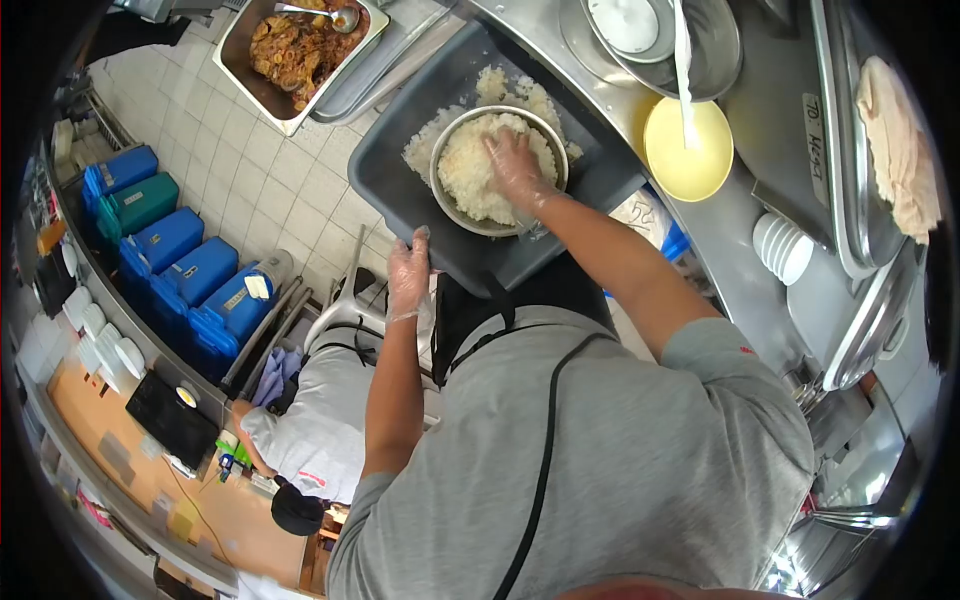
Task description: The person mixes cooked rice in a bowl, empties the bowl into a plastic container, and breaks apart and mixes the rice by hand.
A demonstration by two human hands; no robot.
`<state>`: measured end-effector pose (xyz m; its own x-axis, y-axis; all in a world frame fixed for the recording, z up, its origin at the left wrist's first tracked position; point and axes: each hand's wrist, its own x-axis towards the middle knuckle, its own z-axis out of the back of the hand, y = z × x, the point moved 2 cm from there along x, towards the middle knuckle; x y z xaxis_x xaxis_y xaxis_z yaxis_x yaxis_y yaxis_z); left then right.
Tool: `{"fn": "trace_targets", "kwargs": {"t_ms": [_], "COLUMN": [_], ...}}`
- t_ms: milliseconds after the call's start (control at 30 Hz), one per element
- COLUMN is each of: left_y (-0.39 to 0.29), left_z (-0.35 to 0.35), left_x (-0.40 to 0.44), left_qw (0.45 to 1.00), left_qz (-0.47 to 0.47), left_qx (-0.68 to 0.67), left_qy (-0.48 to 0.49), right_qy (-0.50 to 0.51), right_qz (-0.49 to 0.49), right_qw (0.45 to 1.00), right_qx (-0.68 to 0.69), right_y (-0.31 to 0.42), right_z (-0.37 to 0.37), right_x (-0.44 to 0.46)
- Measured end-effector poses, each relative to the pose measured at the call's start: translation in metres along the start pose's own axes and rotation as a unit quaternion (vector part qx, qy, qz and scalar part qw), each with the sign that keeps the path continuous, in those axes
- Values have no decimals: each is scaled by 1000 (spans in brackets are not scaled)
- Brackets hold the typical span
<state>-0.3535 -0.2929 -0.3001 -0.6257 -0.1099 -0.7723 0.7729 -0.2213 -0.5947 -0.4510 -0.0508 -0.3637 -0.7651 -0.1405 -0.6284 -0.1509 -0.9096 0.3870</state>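
A round metal bowl (436, 178) heaped with white cooked rice (465, 165) sits inside a deep grey plastic tub (375, 150). More loose rice (430, 135) lies in the tub around the bowl. My right hand (518, 170), in a clear plastic glove, rests on the heaped rice with its fingers stretched out and somewhat apart. At the tub's near left rim is my left hand (407, 275), also gloved, closed on the edge with the thumb side up. Some of its fingers are hidden.
A metal food pan (225, 55) of stewed food with a spoon stands beyond the tub. On the right steel counter are a yellow bowl (690, 160), stacked white bowls (783, 248) and a cloth (895, 140). Another person (315, 410) works at the left, near blue lidded bins (200, 270).
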Motion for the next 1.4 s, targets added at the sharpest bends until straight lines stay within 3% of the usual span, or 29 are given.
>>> {"fn": "trace_targets", "kwargs": {"t_ms": [67, 133, 267, 333, 400, 433, 467, 500, 533, 567, 600, 633, 667, 700, 733, 767, 800, 833, 867, 967, 1067, 1100, 1133, 1167, 1200, 1267, 1333, 1400], "left_y": [-14, -18, -24, -28, -26, -21, -15, -23, -50, -73, -80, -87, -92, -98, -99, -97, -94, -83, -71, -65, -50, -46, -51, -55, -57, -40, -35, -33], "left_z": [1, 4, 3, 7, 10, 13, 16, 8, 1, -10, -16, -24, -31, -39, -47, -58, -67, -79, -89, -86, -80, -79, -80, -79, -77, -74, -72, -70], "left_x": [-2, 0, -3, -2, 5, 15, 22, 15, 0, -17, -16, -9, -2, 6, 19, 27, 35, 43, 50, 60, 69, 71, 62, 53, 48, 61, 63, 62], "left_qw": [999, 1000, 999, 998, 998, 975, 915, 916, 860, 749, 751, 814, 859, 860, 943, 985, 986, 988, 941, 942, 955, 961, 961, 983, 995, 994, 992, 995], "left_qz": [14, 20, 43, 54, 64, 70, 72, 72, -112, -287, -287, -333, -371, -371, -245, -109, -110, -13, 86, 71, 51, 29, 29, 37, 45, 15, -15, -24], "left_qx": [-26, 7, 16, 18, 22, 213, 397, 396, 469, 512, 508, 423, 330, 327, 224, 112, 109, -82, -268, -248, -195, -159, -161, -83, -4, -3, -1, -9], "left_qy": [-12, -17, -4, 2, 10, -4, -19, -17, -167, -308, -308, -219, -124, -124, -30, 68, 70, 131, 187, 214, 219, 225, 225, 157, 88, 106, 123, 98], "right_qy": [-19, -75, -133, -12, 23, 56, 55, 45, 35, 35, -11, -58, -56, -22, 12, 13, -53, -117, -116, -86, 69, 135, 167, 199, 158, 119, -9, -4], "right_qz": [12, -6, 103, -14, -16, -17, -18, -6, 5, 4, 41, 79, 77, 108, 139, 137, 201, 264, 262, 310, 134, 7, -58, -122, -116, -108, 111, 109], "right_qw": [1000, 973, 981, 995, 997, 997, 997, 998, 998, 998, 998, 995, 995, 994, 990, 990, 976, 952, 953, 936, 920, 932, 931, 925, 936, 945, 986, 986], "right_qx": [-15, 220, 100, 101, 75, 48, 47, 47, 46, 43, 38, 32, 29, 21, 13, 9, 57, 104, 100, 140, 361, 335, 318, 299, 293, 284, 123, 125], "right_y": [-8, -28, -37, -24, -27, -27, -27, -20, -10, -7, -4, -1, 1, 5, 8, 9, 13, 11, 4, -14, 3, 8, 9, 11, 14, 14, 16, 14], "right_z": [-5, -18, -15, 12, -1, -1, -1, 5, 10, 12, 16, 21, 24, 30, 32, 28, 23, 13, -2, -29, 12, 23, 23, 23, 22, 18, 18, 23], "right_x": [7, 21, 14, 6, 6, 5, 3, -5, -12, -19, -24, -28, -30, -32, -34, -36, -37, -37, -30, -18, -36, -37, -40, -43, -44, -44, -41, -35]}}
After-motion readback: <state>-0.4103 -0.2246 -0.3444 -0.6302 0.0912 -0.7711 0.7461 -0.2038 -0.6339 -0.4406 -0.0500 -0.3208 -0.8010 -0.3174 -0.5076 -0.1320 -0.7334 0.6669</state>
